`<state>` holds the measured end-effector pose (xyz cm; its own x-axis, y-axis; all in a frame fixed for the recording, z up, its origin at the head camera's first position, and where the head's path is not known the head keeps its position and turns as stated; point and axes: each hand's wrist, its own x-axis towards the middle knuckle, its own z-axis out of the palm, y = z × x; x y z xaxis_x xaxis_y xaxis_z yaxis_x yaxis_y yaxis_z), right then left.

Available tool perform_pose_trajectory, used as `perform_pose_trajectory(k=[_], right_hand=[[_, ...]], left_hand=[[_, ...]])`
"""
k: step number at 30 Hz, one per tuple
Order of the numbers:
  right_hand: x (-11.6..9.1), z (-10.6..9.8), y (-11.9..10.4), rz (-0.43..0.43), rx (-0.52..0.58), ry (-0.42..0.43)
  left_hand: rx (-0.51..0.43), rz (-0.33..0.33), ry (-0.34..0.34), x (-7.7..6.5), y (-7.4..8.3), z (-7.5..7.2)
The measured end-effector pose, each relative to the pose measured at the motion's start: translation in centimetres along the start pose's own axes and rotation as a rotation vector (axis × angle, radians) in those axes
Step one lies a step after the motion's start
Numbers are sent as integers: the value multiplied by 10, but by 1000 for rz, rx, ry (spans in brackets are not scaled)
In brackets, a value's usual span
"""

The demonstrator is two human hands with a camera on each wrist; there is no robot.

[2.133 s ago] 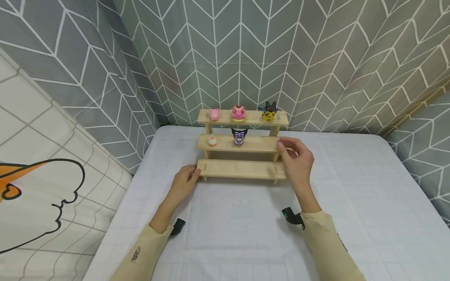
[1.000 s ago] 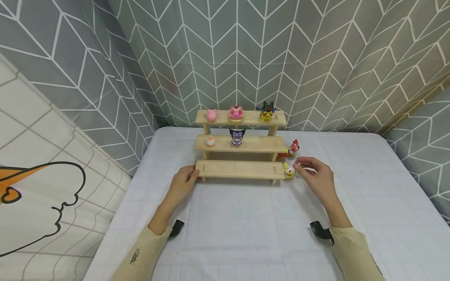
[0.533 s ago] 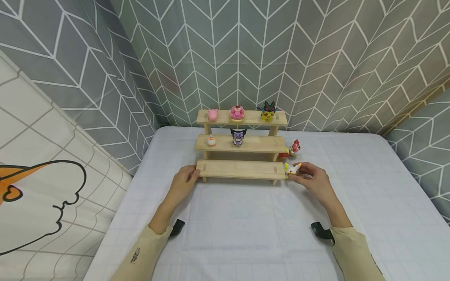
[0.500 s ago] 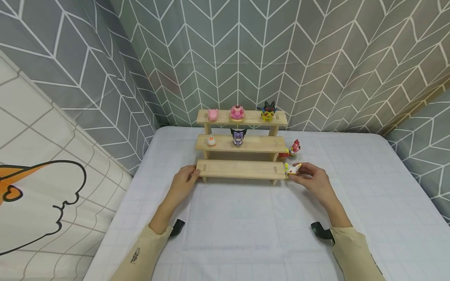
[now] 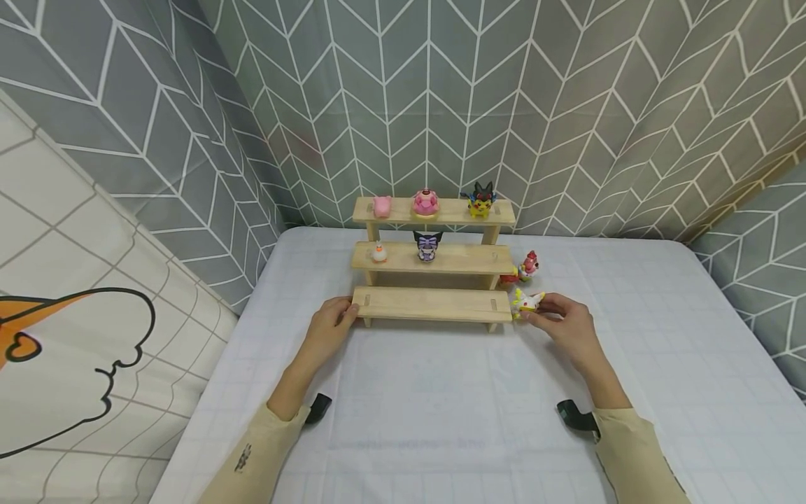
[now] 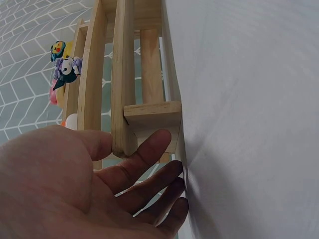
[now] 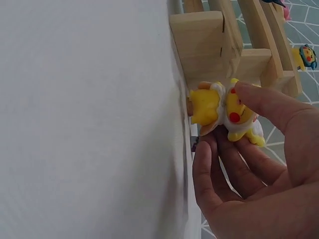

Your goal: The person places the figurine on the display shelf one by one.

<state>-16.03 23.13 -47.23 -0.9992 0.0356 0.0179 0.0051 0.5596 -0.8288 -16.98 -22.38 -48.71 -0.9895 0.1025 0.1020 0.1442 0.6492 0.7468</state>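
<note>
A three-step wooden display shelf [image 5: 434, 303] stands on the white-covered table. My left hand [image 5: 329, 326] holds the left end of its lowest step, the thumb on the board's edge and the index finger underneath in the left wrist view. Beside that step's right end, my right hand [image 5: 567, 326] pinches a yellow and white Pikachu figurine [image 7: 239, 112] between thumb and fingers. Its red cheek and white hood show in the right wrist view. The figurine leans slightly toward the hand.
A pink pig [image 5: 382, 206], a pink figurine [image 5: 425, 202] and a dark-hooded yellow figurine [image 5: 481, 201] line the top step. The middle step bears a small white duck [image 5: 379, 253] and a black-and-purple figurine [image 5: 427, 246]. A red-topped figurine [image 5: 529, 266] stands right of the shelf, near a red-and-yellow one [image 5: 508, 275].
My right hand has come down from the middle step's right end to the Pikachu figurine, taken hold of it and shifted it slightly right. The left hand stays at the lowest step.
</note>
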Motion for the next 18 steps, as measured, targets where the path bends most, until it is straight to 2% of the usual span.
perform_pose_trajectory(k=[6,11,18], right_hand=[[-1,-3,-2,-12,29,77],[-1,-4,-5,-30,38,108],[-2,-4,-10,-90,94,160]], left_hand=[[8,-3,5,1,0,0],[6,-21,-6,1,0,0],[5,-22,-6,0,1,0]])
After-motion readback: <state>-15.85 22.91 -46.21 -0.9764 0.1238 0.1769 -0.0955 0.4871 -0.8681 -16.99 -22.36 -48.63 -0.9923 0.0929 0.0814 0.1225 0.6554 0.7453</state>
